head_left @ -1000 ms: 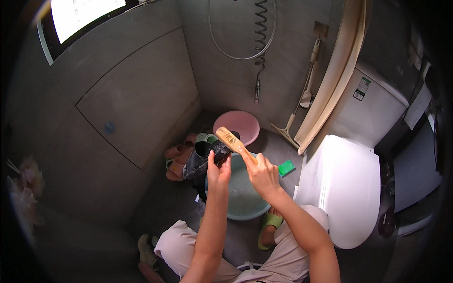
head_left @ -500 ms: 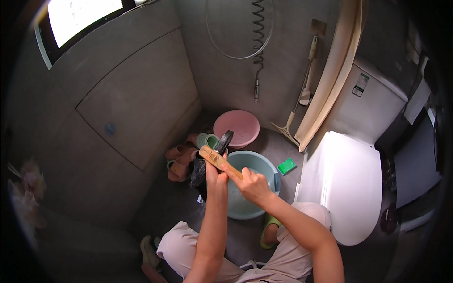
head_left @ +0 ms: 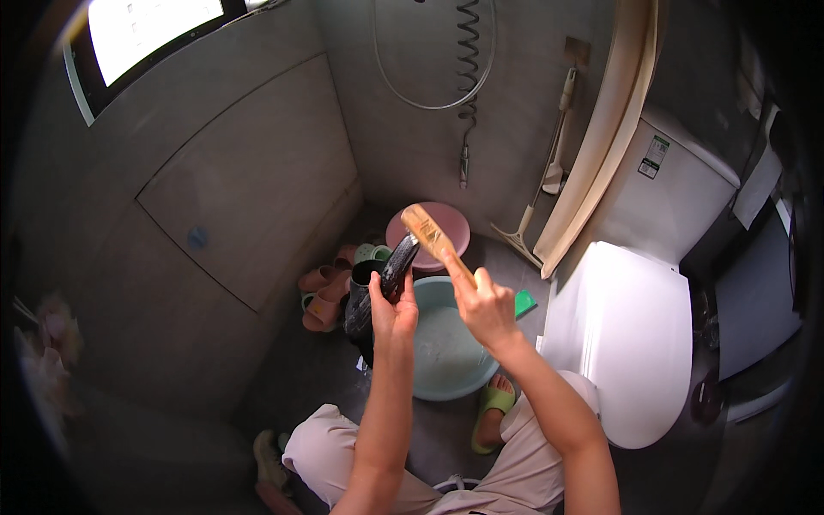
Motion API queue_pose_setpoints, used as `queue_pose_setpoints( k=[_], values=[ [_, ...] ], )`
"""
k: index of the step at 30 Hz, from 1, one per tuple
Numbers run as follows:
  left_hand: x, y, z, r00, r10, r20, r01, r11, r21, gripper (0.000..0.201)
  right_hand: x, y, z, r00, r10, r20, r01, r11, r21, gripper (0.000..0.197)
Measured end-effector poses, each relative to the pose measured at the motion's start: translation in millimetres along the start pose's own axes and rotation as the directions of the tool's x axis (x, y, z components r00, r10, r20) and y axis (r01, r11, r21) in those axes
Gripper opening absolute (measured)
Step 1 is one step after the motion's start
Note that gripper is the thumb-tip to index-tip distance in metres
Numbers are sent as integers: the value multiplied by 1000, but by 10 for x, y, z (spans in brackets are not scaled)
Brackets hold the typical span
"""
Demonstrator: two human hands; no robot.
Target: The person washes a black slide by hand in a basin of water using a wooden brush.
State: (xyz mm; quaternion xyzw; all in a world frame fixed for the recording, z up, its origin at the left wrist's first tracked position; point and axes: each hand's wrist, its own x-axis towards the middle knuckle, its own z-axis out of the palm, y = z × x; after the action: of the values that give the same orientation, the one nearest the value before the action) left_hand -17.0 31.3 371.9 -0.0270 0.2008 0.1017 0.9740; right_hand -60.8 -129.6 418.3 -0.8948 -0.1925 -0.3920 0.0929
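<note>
My left hand grips a black shoe from below, its thumb and fingers closed on the sides. Whitish streaks like suds lie on the shoe, and its dark round opening faces up at the left. My right hand is wrapped around the handle of a wooden brush, index finger stretched along its back. The brush head is at the far tip of the shoe; its bristles are hidden underneath. Both hands are above a light blue basin holding cloudy water.
A pink basin stands behind. Pink clogs and a pale green clog lie to the left. A green box-like item is on the floor beside a white toilet. A squeegee leans by the curtain.
My right hand and the brush have moved up and forward, from over the shoe's middle to its far tip. The shoe has turned in my left hand, showing more of its side.
</note>
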Motion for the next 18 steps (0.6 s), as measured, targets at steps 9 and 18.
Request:
queue_pose_setpoints(
  k=[9,18],
  values=[
    [40,16,-67,997,-80,7,80,997,5,37,-20,-98,28,1000,-19,-1,19,992,127,65],
    [144,80,-156,965,-237,-114,224,968,-117,50,-69,-209,-33,999,5,39,-10,988,153,62]
  ],
)
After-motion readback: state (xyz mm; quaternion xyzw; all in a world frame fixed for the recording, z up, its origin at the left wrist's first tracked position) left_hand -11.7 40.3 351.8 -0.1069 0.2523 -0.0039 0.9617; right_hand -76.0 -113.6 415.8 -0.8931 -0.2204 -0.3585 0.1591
